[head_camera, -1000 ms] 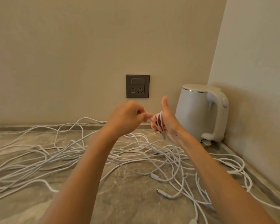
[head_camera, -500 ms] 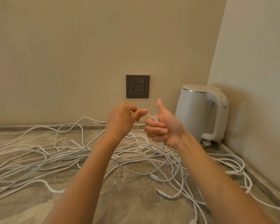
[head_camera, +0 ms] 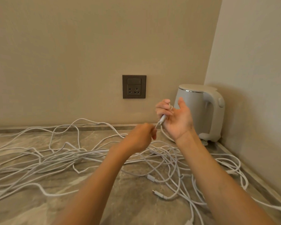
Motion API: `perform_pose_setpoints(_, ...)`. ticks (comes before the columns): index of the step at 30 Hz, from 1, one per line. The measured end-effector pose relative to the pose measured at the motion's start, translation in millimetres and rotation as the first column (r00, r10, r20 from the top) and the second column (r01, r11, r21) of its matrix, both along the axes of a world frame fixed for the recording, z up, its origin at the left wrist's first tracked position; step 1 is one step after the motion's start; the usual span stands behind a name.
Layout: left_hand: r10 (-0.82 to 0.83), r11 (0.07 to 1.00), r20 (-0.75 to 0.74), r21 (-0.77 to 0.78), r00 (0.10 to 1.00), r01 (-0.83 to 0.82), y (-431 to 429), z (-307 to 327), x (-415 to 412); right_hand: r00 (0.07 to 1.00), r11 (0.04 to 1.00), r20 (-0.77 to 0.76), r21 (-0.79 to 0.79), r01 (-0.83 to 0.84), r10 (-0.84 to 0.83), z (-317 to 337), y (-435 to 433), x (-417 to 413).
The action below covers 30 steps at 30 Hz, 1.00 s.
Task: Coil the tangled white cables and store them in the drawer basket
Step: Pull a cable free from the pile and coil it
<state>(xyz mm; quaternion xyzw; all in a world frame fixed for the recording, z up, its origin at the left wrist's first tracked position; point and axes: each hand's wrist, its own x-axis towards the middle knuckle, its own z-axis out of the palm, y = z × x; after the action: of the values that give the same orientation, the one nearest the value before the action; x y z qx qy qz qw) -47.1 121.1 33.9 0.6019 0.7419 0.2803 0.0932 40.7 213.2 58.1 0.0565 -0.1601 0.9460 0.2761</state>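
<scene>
Over the counter (head_camera: 133, 202), our right hand (head_camera: 178, 120) has turned palm-up gripping the cable (head_camera: 162, 119); our left hand (head_camera: 139, 137) pinches it lower, probably starting another loop.

A plain beige back wall (head_camera: 71, 54) fills the space above and behind the right hand (head_camera: 177, 120). A dark grey socket plate (head_camera: 134, 86), with a switch over its outlets, is set in that wall, up and to the left of the hand. Just behind and to the right of the hand, a white electric kettle (head_camera: 199, 108) stands upright in the corner, its handle toward a paler side wall (head_camera: 258, 78), where it casts a soft shadow. Below the hand spreads a grey-brown marbled stone countertop (head_camera: 128, 200), edged by a low matching strip (head_camera: 39, 129) at the wall's foot.
</scene>
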Motion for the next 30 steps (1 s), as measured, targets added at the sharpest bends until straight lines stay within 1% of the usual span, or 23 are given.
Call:
perform_pose_setpoints(3, -0.064, 0.985, -0.020, -0.159, 0.998, 0.060, -2.7, -0.1, 3.1, 0.980, 0.984, 0.096, 0.001, 0.176, -0.176, -0.2, 1.0, 0.7)
perform_pose_setpoints(5, -0.095, 0.976, -0.026, -0.198, 0.995, 0.088, -4.7, 3.8, 6.6, 0.954, 0.966, 0.154, 0.038, 0.256, -0.258, -1.6, 0.6, 1.1)
perform_pose_setpoints(6, -0.105, 0.976, -0.032, -0.197, 0.994, 0.097, -5.5, 6.4, 8.0, 0.935, 0.953, 0.184, 0.081, 0.291, -0.302, -2.1, -0.1, 0.5)
perform_pose_setpoints(8, -0.116, 0.978, -0.057, -0.180, 0.992, 0.104, -7.2, 11.3, 8.2, 0.884, 0.910, 0.241, 0.220, 0.352, -0.400, -2.6, -2.5, -1.8)
perform_pose_setpoints(11, -0.111, 0.986, -0.099, -0.139, 0.989, 0.097, -10.8, 17.5, 4.3, 0.810, 0.814, 0.277, 0.453, 0.364, -0.517, -4.6, -5.6, -5.9)
perform_pose_setpoints(13, -0.092, 0.991, -0.138, -0.110, 0.986, 0.077, -14.0, 21.4, 0.9, 0.758, 0.723, 0.289, 0.610, 0.324, -0.584, -8.2, -6.6, -7.3)
perform_pose_setpoints(15, -0.062, 0.996, -0.172, -0.066, 0.983, 0.051, -16.8, 25.0, -2.6, 0.699, 0.622, 0.305, 0.742, 0.250, -0.646, -12.6, -6.4, -9.1)
perform_pose_setpoints(18, -0.008, 1.000, -0.184, 0.014, 0.983, 0.010, -20.4, 29.3, -8.1, 0.650, 0.533, 0.344, 0.839, 0.112, -0.678, -15.5, -6.5, -11.0)
perform_pose_setpoints(21, 0.058, 0.995, -0.169, 0.088, 0.984, -0.043, -23.1, 32.8, -14.0, 0.623, 0.454, 0.377, 0.890, -0.040, -0.685, -16.8, -6.7, -12.8)
perform_pose_setpoints(23, 0.090, 0.987, -0.162, 0.147, 0.983, -0.067, -23.8, 32.7, -17.3, 0.637, 0.414, 0.398, 0.900, -0.134, -0.660, -19.2, -7.5, -15.1)
perform_pose_setpoints(25, 0.126, 0.972, -0.154, 0.217, 0.980, -0.091, -23.7, 32.1, -19.0, 0.656, 0.403, 0.436, 0.890, -0.213, -0.616, -21.6, -7.8, -17.4)
perform_pose_setpoints(28, 0.186, 0.928, -0.129, 0.347, 0.974, -0.132, -23.6, 32.2, -20.5, 0.661, 0.387, 0.494, 0.866, -0.317, -0.565, -22.5, -8.4, -18.2)
perform_pose_setpoints(30, 0.227, 0.900, -0.104, 0.402, 0.968, -0.168, -23.8, 32.8, -22.4, 0.691, 0.401, 0.543, 0.834, -0.378, -0.478, -22.2, -10.2, -16.8)
